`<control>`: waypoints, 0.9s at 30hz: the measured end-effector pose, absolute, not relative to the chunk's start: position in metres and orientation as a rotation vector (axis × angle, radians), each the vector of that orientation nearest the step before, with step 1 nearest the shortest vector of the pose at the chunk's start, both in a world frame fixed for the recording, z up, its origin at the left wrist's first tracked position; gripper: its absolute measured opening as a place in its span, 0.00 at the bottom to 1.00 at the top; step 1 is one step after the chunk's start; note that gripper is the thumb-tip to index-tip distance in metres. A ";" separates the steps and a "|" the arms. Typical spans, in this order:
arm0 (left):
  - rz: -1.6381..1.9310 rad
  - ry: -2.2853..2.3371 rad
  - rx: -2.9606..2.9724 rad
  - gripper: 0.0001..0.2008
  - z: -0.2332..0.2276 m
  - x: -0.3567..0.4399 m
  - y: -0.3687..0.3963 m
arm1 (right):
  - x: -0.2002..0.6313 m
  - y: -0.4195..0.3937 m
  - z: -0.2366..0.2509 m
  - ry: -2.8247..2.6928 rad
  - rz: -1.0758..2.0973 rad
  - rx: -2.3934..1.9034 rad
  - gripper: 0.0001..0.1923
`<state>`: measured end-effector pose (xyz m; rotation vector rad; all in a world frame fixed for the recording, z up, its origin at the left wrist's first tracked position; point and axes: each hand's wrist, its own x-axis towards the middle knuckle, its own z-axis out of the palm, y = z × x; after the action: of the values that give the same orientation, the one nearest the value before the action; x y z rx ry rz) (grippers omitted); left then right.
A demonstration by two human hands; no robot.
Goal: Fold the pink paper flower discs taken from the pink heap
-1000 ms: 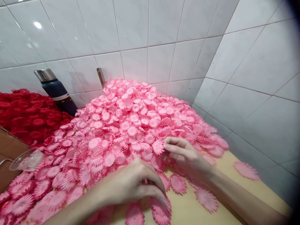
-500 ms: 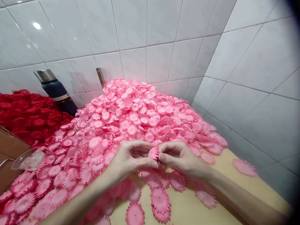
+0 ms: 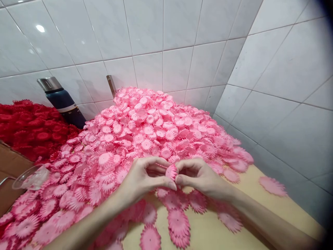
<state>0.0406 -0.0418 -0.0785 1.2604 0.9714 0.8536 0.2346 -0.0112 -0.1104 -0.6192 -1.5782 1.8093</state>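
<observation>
Between my two hands is a pink petal disc (image 3: pixel 171 172) with a notched, fringed edge; whether it is one layer or a small stack I cannot tell. My left hand (image 3: pixel 145 175) grips its left side between thumb and fingers. On its right edge, the thumb and forefinger of my right hand (image 3: pixel 199 175) pinch it. Behind the hands rises a big heap of similar pink discs (image 3: pixel 153 128). Just below them, an overlapping stack of pink discs (image 3: pixel 178 222) and a separate pink disc (image 3: pixel 150 238) lie on the pale yellow tabletop (image 3: pixel 208 229).
To the left is a pile of red discs (image 3: pixel 31 125) with a dark blue flask (image 3: pixel 66 104) leaning behind it. A clear plastic dish (image 3: pixel 31 177) sits by a cardboard box (image 3: pixel 13 166). Tiled walls (image 3: pixel 179 27) close off the back and right. One loose disc (image 3: pixel 272 185) lies at right.
The held disc has turned slightly so more of its face shows, and the right thumb has shifted a little lower along its edge. Both hands stay in nearly the same place.
</observation>
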 end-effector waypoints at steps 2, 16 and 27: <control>0.832 0.986 1.249 0.15 -0.080 0.039 -0.041 | 0.235 -0.011 -0.111 -1.584 1.798 -0.650 0.08; 0.791 1.052 1.390 0.11 -0.075 0.036 -0.037 | 0.236 -0.009 -0.109 -1.662 1.716 -0.675 0.13; 0.706 1.061 1.498 0.11 -0.073 0.031 -0.033 | 0.237 -0.010 -0.111 -1.688 1.724 -0.646 0.11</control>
<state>0.0305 -0.0331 -0.0730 1.4983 1.0615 0.7058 0.2371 -0.0096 -0.1106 -0.6464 -1.6885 1.7237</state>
